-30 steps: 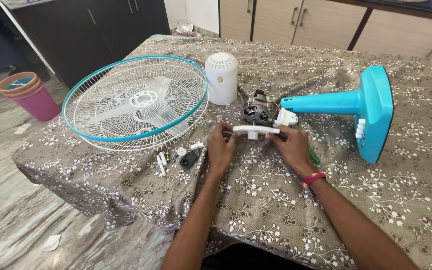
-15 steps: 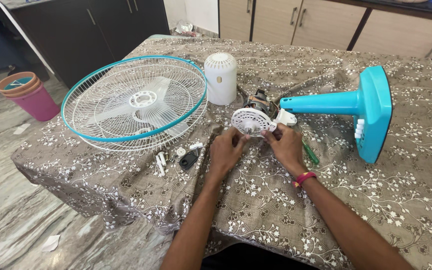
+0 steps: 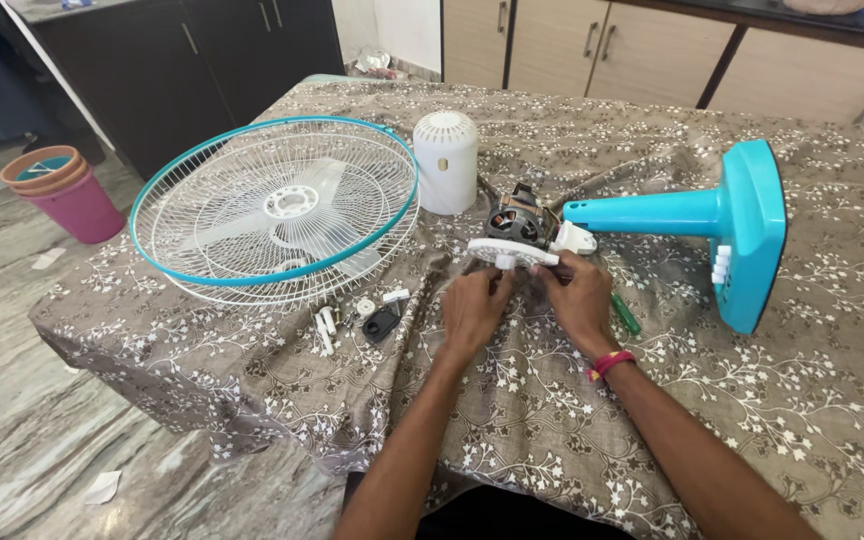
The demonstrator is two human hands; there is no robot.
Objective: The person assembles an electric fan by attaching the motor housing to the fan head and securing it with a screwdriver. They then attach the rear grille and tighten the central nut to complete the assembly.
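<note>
Left hand: grip clamped on white motor cover's near edge
Right hand: grip clamped likewise
Cover: flat; just before fan motor
Fan guard: left of motor, on tabletop

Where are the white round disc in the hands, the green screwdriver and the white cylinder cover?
white round disc (image 3: pixel 512 252), head view, on its near rim.
green screwdriver (image 3: pixel 624 314), head view, on the handle.
white cylinder cover (image 3: pixel 445 165), head view, on its side wall.

Bright even light, sharp, edges slightly distorted.
</note>
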